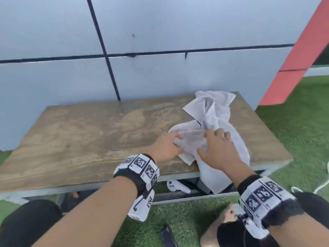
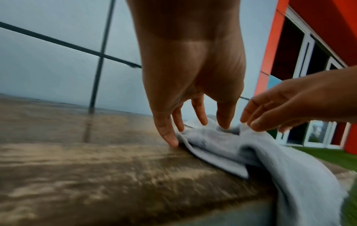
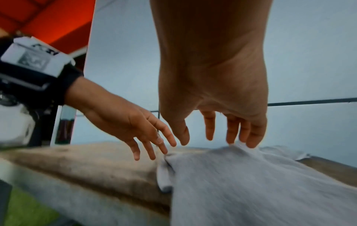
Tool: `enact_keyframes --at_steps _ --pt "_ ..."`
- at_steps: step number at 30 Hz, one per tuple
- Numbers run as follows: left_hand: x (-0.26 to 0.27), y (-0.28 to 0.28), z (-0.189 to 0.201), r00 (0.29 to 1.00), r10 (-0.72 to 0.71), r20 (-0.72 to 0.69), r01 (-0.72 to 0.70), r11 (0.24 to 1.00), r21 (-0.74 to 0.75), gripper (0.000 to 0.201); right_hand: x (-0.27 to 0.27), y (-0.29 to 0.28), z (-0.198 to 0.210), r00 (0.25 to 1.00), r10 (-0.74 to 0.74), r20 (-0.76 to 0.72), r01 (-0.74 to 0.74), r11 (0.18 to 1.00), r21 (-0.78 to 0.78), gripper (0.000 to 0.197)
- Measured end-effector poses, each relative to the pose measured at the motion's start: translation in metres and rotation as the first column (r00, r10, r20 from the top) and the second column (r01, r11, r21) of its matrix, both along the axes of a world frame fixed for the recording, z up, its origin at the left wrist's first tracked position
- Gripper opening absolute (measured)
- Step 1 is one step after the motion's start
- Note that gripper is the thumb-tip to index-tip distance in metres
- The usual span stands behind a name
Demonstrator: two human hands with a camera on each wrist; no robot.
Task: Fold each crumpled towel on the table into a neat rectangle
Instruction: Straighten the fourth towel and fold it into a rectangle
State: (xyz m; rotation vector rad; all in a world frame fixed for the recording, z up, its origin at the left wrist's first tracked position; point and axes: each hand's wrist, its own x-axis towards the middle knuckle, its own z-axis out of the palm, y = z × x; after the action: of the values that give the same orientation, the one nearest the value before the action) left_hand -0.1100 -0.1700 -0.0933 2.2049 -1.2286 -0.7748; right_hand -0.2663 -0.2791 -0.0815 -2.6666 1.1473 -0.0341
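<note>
The crumpled pale grey terry towel (image 1: 211, 129) lies bunched toward the four o'clock part of the worn brown wooden surface (image 1: 92, 132), one loose flap pointing to twelve o'clock near the back edge and another length spilling over the front edge and hanging below it. No second towel shows in any view. The left hand (image 1: 166, 146) reaches in at the towel's nine o'clock side with fingers straight and spread, tips touching cloth and wood; from the left wrist view its fingertips (image 2: 171, 139) rest at the hem but pinch nothing. The right hand (image 1: 218, 148) lies over the heap's middle, fingers (image 3: 232, 134) extended and relaxed, brushing a raised ridge of fabric without closing on it. The step in hand looks like finding the edges and spreading the cloth flat, so folding has not begun. To do it well, I would judge it best to draw the hanging part back up first, since its weight may drag the rest off; then find two neighbouring corners, pinch each, and pull apart toward nine and three o'clock until the cloth lies as one layer. Terry likely clings to rough wood, so lifting a little should work better than dragging. Beyond lie a grey panelled wall (image 1: 160, 24) and green artificial turf (image 1: 293, 125).
</note>
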Motion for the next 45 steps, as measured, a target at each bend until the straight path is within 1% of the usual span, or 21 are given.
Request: enact_keyframes --at_steps 2,4,6,8,10,12,15,16,19,20,22,25,27,29,31,33,35,38,40,42,45 --pt "-0.014 -0.014 -0.019 0.996 -0.039 0.075 0.034 0.998 0.06 0.067 -0.013 -0.005 -0.005 0.993 -0.109 -0.042 0.109 0.994 -0.006 0.064" --pt "-0.023 -0.016 -0.028 0.969 -0.067 0.236 0.031 0.988 0.153 0.068 -0.02 -0.011 -0.011 0.984 -0.151 -0.095 0.158 0.985 0.068 0.071" --pt "-0.025 -0.014 -0.031 0.949 -0.028 0.314 -0.01 0.993 0.118 0.042 -0.023 -0.016 -0.017 0.982 -0.092 -0.162 0.109 0.989 0.096 0.056" --pt "-0.021 -0.009 -0.031 0.936 0.039 0.349 -0.049 0.999 0.021 0.014 -0.021 -0.017 -0.017 0.987 -0.033 -0.155 0.047 0.995 0.087 0.033" --pt "-0.011 -0.002 -0.029 0.912 0.041 0.409 -0.054 0.998 0.02 0.011 -0.015 -0.012 -0.01 0.992 0.005 -0.127 0.009 0.994 0.109 0.017" --pt "0.001 0.009 -0.024 0.897 0.019 0.442 -0.054 0.996 0.068 0.014 -0.006 -0.005 0.0 0.998 0.022 -0.051 -0.013 0.986 0.166 0.01" --pt "0.02 0.032 -0.02 0.892 -0.01 0.451 -0.035 0.995 0.093 0.01 0.015 0.007 0.016 0.987 0.059 0.152 -0.099 0.958 0.27 0.023" --pt "0.026 0.042 -0.022 0.898 -0.027 0.44 -0.024 0.994 0.109 0.014 0.023 0.012 0.022 0.973 0.081 0.215 -0.141 0.949 0.281 0.026" --pt "0.034 0.066 -0.029 0.909 -0.089 0.407 0.016 0.983 0.18 0.058 0.045 0.026 0.041 0.914 0.11 0.391 -0.233 0.93 0.283 0.025" --pt "0.034 0.072 -0.028 0.897 -0.113 0.427 0.024 0.978 0.207 0.064 0.051 0.03 0.047 0.897 0.109 0.429 -0.25 0.925 0.287 0.023" --pt "0.03 0.081 -0.026 0.868 -0.129 0.48 0.007 0.969 0.248 0.057 0.062 0.038 0.056 0.878 0.106 0.466 -0.27 0.915 0.301 0.019" --pt "0.026 0.092 -0.02 0.835 -0.039 0.549 -0.075 0.98 0.183 0.032 0.078 0.039 0.058 0.849 0.086 0.521 -0.268 0.92 0.286 0.014" --pt "0.032 0.102 -0.02 0.859 0.084 0.505 -0.153 0.983 0.097 0.023 0.086 0.037 0.058 0.836 0.046 0.547 -0.223 0.939 0.262 0.01" --pt "0.041 0.112 -0.018 0.888 0.233 0.397 -0.248 0.969 -0.012 0.014 0.09 0.036 0.057 0.823 0.005 0.567 -0.222 0.923 0.314 0.028" --pt "0.048 0.122 -0.012 0.895 0.369 0.252 -0.335 0.927 -0.168 0.016 0.09 0.04 0.054 0.84 0.069 0.538 -0.275 0.909 0.312 0.04" --pt "0.048 0.128 0.0 0.894 0.43 0.126 -0.385 0.881 -0.276 0.017 0.09 0.049 0.049 0.855 0.215 0.471 -0.373 0.887 0.271 0.04" --pt "0.046 0.128 0.012 0.906 0.417 0.073 -0.365 0.856 -0.367 0.014 0.092 0.061 0.044 0.828 0.359 0.431 -0.493 0.832 0.254 0.04" --pt "0.041 0.124 0.028 0.942 0.328 0.076 -0.256 0.843 -0.474 0.017 0.1 0.075 0.036 0.767 0.446 0.46 -0.591 0.771 0.238 0.04" --pt "0.04 0.122 0.036 0.961 0.264 0.078 -0.192 0.845 -0.499 0.02 0.106 0.077 0.032 0.736 0.457 0.499 -0.589 0.797 0.138 0.027" --pt "0.041 0.121 0.043 0.965 0.249 0.084 -0.177 0.853 -0.492 0.017 0.109 0.072 0.033 0.724 0.433 0.536 -0.526 0.85 0.025 0.012" --pt "0.05 0.127 0.052 0.958 0.284 0.046 -0.23 0.85 -0.474 0.02 0.107 0.063 0.046 0.708 0.374 0.6 -0.455 0.89 -0.018 0.015"
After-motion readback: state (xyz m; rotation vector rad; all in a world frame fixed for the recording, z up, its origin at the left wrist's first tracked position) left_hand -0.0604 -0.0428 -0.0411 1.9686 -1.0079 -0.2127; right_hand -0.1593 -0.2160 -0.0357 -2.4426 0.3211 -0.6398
